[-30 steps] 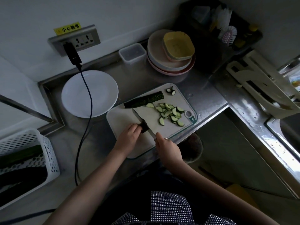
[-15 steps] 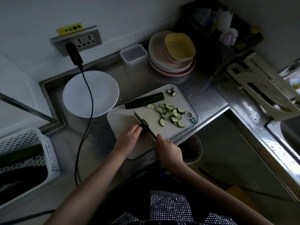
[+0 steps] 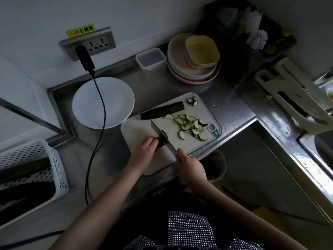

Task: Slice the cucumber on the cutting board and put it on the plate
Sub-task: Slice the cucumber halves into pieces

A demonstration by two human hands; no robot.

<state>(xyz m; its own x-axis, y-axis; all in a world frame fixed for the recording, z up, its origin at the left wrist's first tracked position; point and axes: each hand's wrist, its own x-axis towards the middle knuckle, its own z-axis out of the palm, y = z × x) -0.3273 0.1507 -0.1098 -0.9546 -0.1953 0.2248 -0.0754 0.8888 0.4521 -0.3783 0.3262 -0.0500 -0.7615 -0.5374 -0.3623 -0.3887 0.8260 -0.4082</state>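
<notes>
Two bare hands work on the pale rectangular cutting board (image 3: 137, 130): the left hand (image 3: 144, 150) pinches a dark cucumber stub (image 3: 161, 141), the right hand (image 3: 189, 163) grips a steel knife (image 3: 162, 136) cutting it, near the white round plate (image 3: 102, 102).

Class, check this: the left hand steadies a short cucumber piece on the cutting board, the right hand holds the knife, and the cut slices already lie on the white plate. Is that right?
One thing is wrong. The head view shows the slices lying on the cutting board, not on the white plate. The left hand, cucumber piece, right hand and knife are as stated.
</notes>
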